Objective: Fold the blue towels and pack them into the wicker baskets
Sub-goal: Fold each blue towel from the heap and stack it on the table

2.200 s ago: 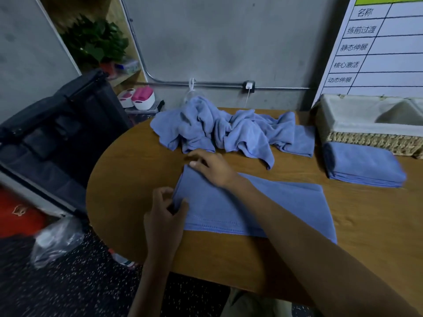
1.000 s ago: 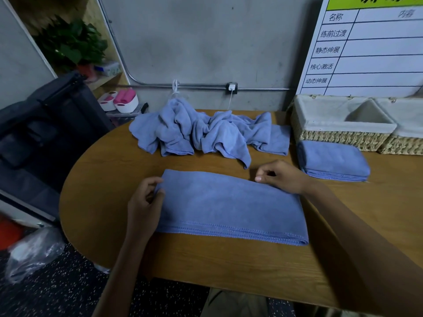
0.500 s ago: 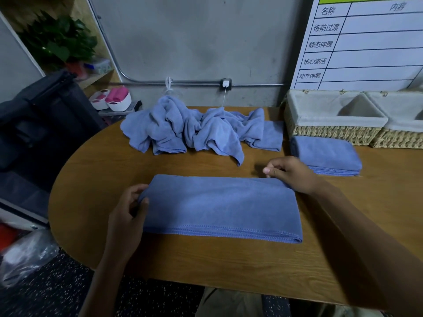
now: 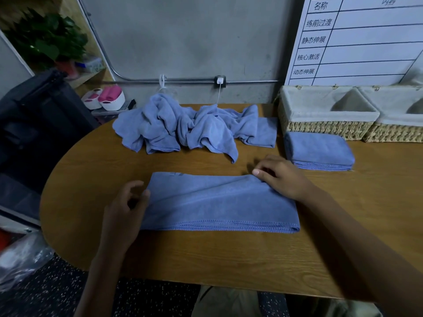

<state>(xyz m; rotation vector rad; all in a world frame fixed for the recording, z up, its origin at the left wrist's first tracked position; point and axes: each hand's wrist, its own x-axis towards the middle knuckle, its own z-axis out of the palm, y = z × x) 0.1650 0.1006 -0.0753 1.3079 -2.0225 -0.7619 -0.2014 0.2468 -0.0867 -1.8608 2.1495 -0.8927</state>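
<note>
A blue towel (image 4: 217,202), folded into a long strip, lies across the middle of the wooden table (image 4: 229,259). My left hand (image 4: 124,209) pinches its left end, which is lifted a little. My right hand (image 4: 281,177) grips the far right corner, and a crease runs between the two hands. Behind it sits a heap of loose blue towels (image 4: 194,129). A small stack of folded towels (image 4: 319,151) lies in front of the nearer wicker basket (image 4: 325,128), whose cloth lining shows nothing inside. A second wicker basket (image 4: 393,133) stands to its right.
A whiteboard chart (image 4: 357,40) leans on the wall behind the baskets. Left of the table stand a black bag (image 4: 34,124), a potted plant (image 4: 45,42) and pink-and-white containers (image 4: 105,99). A plastic bag (image 4: 20,259) lies on the speckled floor.
My right hand slid from the strip's left end along the far edge to its right corner. The left hand kept its end and has just lifted it slightly; the towel now shows a diagonal crease.
</note>
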